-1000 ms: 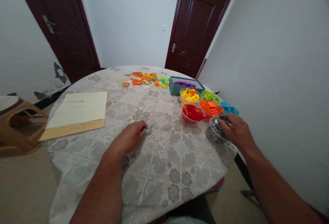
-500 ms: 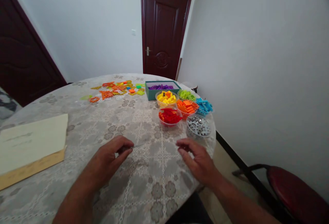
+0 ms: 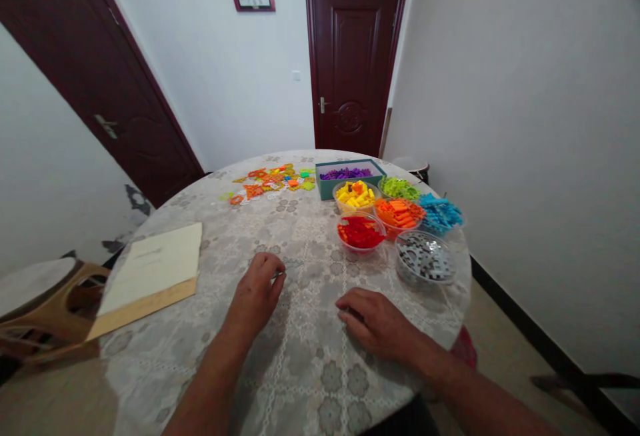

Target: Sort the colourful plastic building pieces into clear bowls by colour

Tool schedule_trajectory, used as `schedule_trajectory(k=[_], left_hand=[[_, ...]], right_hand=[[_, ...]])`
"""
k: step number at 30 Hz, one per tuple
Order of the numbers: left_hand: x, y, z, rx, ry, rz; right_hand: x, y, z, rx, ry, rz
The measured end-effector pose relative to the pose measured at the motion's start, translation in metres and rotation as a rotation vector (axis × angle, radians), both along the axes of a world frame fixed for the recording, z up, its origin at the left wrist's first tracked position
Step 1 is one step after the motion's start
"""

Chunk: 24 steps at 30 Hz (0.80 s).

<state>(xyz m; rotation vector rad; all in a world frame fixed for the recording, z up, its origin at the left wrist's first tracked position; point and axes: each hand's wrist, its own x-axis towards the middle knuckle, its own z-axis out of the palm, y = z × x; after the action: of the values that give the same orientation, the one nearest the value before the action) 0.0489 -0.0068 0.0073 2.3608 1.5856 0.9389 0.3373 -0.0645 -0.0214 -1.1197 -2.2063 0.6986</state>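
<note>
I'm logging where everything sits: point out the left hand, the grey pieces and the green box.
Left hand [image 3: 255,291]: head view, back of the hand.
Grey pieces [image 3: 425,256]: head view, middle of the heap.
Green box [image 3: 327,190]: head view, outer front wall.

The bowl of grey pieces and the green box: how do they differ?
The bowl is round; the green box is rectangular. The bowl is see-through, the green box solid-coloured. The bowl holds grey pieces, the green box purple pieces. Both stand on the table.

Bare forearms [image 3: 215,373], dark clothing [image 3: 407,421]
</note>
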Motion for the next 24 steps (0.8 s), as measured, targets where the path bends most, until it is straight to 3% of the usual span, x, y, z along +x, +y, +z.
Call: schedule_trajectory(k=[6, 11, 24], left_hand=[[-0.010, 0.039, -0.027, 0.078, 0.086, 0.216], [-0.015, 0.046, -0.051, 0.043, 0.212, 0.263], [-0.016, 0.048, -0.056, 0.004, 0.351, 0.203]], right_hand=[[0.002, 0.005, -0.022, 0.027, 0.074, -0.064], [0.000, 0.001, -0.025, 0.086, 0.043, -0.008], [-0.002, -0.015, -0.026, 0.158, -0.143, 0.087]])
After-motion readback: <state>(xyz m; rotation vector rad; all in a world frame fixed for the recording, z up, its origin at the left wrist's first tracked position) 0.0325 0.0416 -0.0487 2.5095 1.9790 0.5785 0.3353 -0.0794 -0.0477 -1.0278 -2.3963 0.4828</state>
